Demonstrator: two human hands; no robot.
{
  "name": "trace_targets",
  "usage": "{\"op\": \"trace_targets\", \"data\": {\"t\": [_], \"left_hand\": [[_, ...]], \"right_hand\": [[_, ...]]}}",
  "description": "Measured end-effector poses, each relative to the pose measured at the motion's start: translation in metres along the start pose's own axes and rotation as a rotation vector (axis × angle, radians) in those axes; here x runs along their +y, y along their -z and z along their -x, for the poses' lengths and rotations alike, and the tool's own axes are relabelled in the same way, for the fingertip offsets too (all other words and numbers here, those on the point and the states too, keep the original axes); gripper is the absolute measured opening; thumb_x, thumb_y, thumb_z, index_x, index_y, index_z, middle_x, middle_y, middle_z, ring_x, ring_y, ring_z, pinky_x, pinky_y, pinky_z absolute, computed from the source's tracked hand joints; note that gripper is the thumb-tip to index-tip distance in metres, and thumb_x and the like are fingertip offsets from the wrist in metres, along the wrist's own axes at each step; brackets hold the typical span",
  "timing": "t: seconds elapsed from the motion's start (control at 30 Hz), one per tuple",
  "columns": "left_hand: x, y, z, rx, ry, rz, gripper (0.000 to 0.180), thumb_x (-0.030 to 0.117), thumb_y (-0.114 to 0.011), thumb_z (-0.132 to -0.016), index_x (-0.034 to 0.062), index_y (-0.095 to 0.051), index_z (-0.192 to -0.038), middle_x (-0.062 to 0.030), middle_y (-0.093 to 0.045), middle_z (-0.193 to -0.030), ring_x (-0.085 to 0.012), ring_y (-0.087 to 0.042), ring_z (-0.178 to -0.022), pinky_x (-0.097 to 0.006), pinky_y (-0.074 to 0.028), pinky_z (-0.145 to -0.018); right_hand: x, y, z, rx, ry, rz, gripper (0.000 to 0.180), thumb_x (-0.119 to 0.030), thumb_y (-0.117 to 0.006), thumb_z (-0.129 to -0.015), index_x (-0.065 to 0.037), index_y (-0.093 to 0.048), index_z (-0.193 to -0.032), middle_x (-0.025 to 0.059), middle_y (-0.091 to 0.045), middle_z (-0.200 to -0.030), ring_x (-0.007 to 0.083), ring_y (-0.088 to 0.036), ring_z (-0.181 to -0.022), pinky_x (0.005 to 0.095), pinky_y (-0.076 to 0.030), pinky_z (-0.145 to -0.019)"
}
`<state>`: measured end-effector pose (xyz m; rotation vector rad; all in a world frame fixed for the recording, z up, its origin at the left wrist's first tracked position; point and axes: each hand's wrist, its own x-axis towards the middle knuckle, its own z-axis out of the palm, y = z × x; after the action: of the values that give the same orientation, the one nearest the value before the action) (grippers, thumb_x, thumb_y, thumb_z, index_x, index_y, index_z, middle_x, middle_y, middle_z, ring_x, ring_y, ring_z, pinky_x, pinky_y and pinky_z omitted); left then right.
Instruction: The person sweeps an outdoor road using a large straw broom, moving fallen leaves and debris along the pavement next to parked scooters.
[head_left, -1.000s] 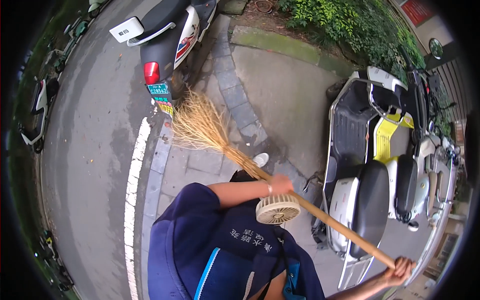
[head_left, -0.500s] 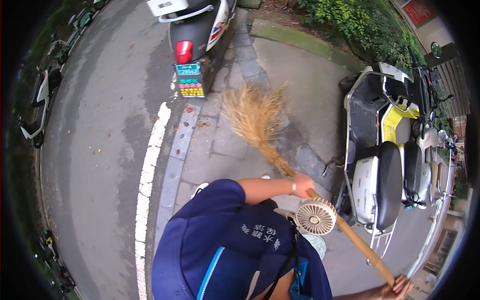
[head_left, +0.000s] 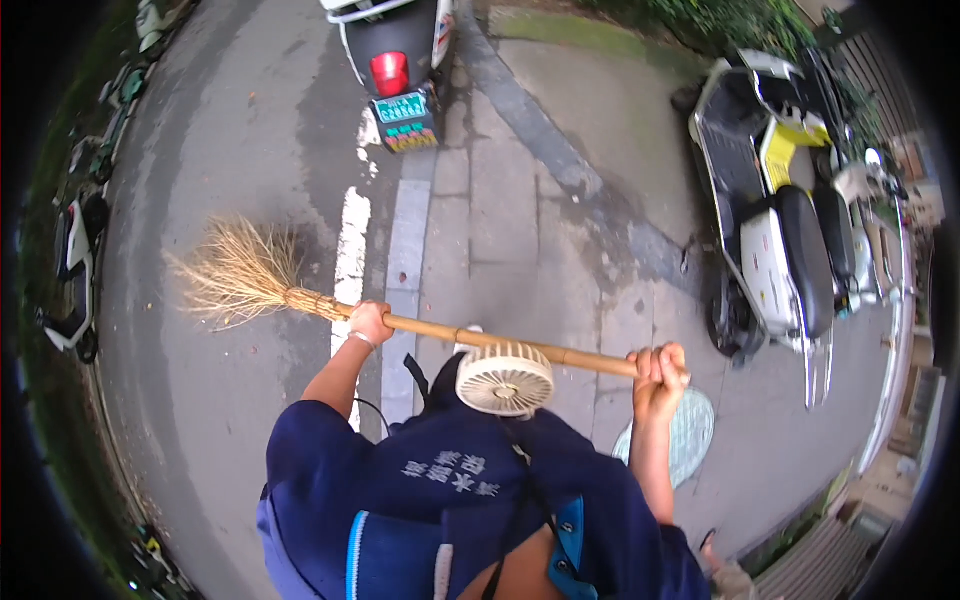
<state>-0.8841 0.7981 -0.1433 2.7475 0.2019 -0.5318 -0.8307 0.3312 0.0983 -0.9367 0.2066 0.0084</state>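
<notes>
A long-handled straw broom [head_left: 455,331] lies across in front of my body, its bristles spread out to the left over the grey road. My left hand [head_left: 371,321] is closed round the bamboo handle just behind the bound neck of the bristles. Near the handle's other end, at the right, my right hand [head_left: 660,378] wraps round it. A small beige round fan [head_left: 506,380] hangs at my chest, partly in front of the handle's middle.
A parked scooter [head_left: 390,60] with a red tail light stands ahead by the white road line [head_left: 350,250]. More scooters [head_left: 775,240] are parked at the right on the paving. A round manhole cover [head_left: 685,440] lies near my right forearm. Shrubs [head_left: 700,20] grow at the far right.
The broom's bristles have swung from ahead of me over the paving to the left, across the white line onto the road. Both hands have kept hold of the handle, which now lies nearly level.
</notes>
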Motion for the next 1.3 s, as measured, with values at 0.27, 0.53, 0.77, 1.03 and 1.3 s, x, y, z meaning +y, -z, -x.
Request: {"op": "trace_targets", "data": {"t": [0.27,0.53,0.77,1.03,1.3], "left_hand": [[0.182,-0.038,0.105,0.102,-0.589,0.140,0.017,0.024,-0.069,-0.053,0.0133,-0.061,-0.063,-0.0089,-0.059,-0.062,-0.0320,-0.060,-0.063,-0.046,-0.048,-0.059],[0.423,-0.077,0.255,-0.164,-1.233,0.415,0.012,0.022,-0.064,-0.058,0.0139,-0.059,-0.063,-0.0053,-0.059,-0.063,-0.0279,-0.061,-0.070,-0.042,-0.045,-0.070],[0.423,-0.151,0.290,-0.281,-1.240,0.431,0.016,0.030,-0.066,-0.064,0.0149,-0.060,-0.066,-0.0076,-0.060,-0.067,-0.0299,-0.060,-0.073,-0.045,-0.047,-0.063],[0.061,-0.108,0.344,-0.413,-0.707,0.058,0.015,0.028,-0.065,-0.062,0.0143,-0.065,-0.066,-0.0094,-0.063,-0.066,-0.0319,-0.063,-0.067,-0.045,-0.049,-0.057],[-0.228,-0.026,0.360,-0.133,-0.451,-0.085,0.011,0.027,-0.065,-0.060,0.0173,-0.065,-0.065,-0.0083,-0.062,-0.065,-0.0295,-0.063,-0.070,-0.043,-0.049,-0.061]], "right_hand": [[-0.162,0.126,0.218,0.257,0.588,0.077,0.008,-0.006,-0.057,-0.079,-0.005,-0.050,-0.084,-0.0031,-0.035,-0.057,0.0074,-0.033,-0.049,0.0244,-0.033,-0.050],[-0.271,0.011,0.509,0.577,1.234,0.266,0.011,-0.005,-0.053,-0.078,-0.013,-0.046,-0.073,-0.0063,-0.024,-0.042,0.0091,-0.029,-0.035,0.0276,-0.031,-0.043],[-0.222,-0.035,0.555,0.542,1.346,0.675,0.022,-0.006,-0.051,-0.082,-0.018,-0.041,-0.068,-0.0046,-0.021,-0.044,0.0111,-0.030,-0.033,0.0300,-0.027,-0.039],[-0.079,0.002,0.515,0.584,0.881,0.433,0.037,-0.019,-0.056,-0.081,-0.016,-0.029,-0.056,-0.0039,-0.025,-0.054,0.0079,-0.027,-0.046,0.0230,-0.024,-0.045],[0.109,-0.075,0.534,0.291,0.358,-0.007,0.024,-0.009,-0.063,-0.077,-0.012,-0.040,-0.071,-0.0045,-0.028,-0.057,0.0084,-0.031,-0.052,0.0221,-0.032,-0.054]]}}
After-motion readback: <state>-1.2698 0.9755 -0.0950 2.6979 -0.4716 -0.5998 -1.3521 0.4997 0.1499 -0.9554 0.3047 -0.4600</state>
